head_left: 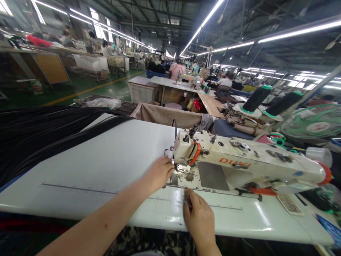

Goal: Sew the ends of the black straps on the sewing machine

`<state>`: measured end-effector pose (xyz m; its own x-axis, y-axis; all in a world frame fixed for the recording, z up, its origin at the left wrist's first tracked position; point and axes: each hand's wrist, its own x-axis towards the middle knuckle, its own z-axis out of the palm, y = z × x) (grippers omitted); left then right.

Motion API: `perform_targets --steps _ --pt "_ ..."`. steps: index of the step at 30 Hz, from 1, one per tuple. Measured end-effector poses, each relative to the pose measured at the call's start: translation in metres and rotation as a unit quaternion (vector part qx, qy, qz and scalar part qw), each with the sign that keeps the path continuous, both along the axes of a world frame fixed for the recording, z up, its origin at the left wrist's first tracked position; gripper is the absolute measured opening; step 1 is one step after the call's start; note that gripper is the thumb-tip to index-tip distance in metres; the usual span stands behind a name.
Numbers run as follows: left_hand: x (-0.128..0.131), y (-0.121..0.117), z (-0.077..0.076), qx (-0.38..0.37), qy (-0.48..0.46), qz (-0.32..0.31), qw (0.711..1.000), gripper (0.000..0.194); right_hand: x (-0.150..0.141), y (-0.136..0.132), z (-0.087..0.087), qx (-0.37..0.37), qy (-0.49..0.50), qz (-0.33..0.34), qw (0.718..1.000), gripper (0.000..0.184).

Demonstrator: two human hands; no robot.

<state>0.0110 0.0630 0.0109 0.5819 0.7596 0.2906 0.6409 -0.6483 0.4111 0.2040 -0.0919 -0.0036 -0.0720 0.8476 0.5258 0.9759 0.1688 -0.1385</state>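
Observation:
My left hand [159, 173] reaches to the needle end of a white sewing machine [213, 151]. Its fingers are bent together beside the presser foot [183, 168], and whatever they pinch is hidden. Nearer the front edge of the white table [112, 145], my right hand [199, 215] is curled closed. A small dark metal tool [188, 203] shows partly between its thumb and fingers; its kind is unclear. A ruler scale [80, 188] is marked along the tabletop.
Long black strips [53, 129] lie heaped over the table's left side. Behind the machine stand a cloth-lined bin [165, 115] and black thread cones [257, 99]. A green fan [314, 122] stands at right. A banknote [290, 204] lies by the machine's base. People work farther back.

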Motion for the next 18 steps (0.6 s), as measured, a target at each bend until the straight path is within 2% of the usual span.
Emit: perform_targets --steps 3,7,10,18 --pt "0.006 0.032 -0.002 -0.007 -0.013 0.000 1.000 0.035 0.000 -0.001 0.000 -0.006 0.005 -0.003 1.000 0.038" --pt "0.014 0.060 -0.001 -0.017 -0.024 -0.045 0.999 0.036 0.000 -0.001 0.000 -0.006 0.007 -0.008 1.000 0.039" --pt "0.016 0.066 0.002 -0.020 -0.036 -0.068 0.997 0.040 -0.001 -0.001 0.000 0.000 0.008 -0.008 1.000 0.037" --pt "0.018 0.064 0.009 -0.038 -0.059 -0.091 0.993 0.053 -0.001 -0.001 0.001 -0.018 0.018 -0.013 1.000 0.038"
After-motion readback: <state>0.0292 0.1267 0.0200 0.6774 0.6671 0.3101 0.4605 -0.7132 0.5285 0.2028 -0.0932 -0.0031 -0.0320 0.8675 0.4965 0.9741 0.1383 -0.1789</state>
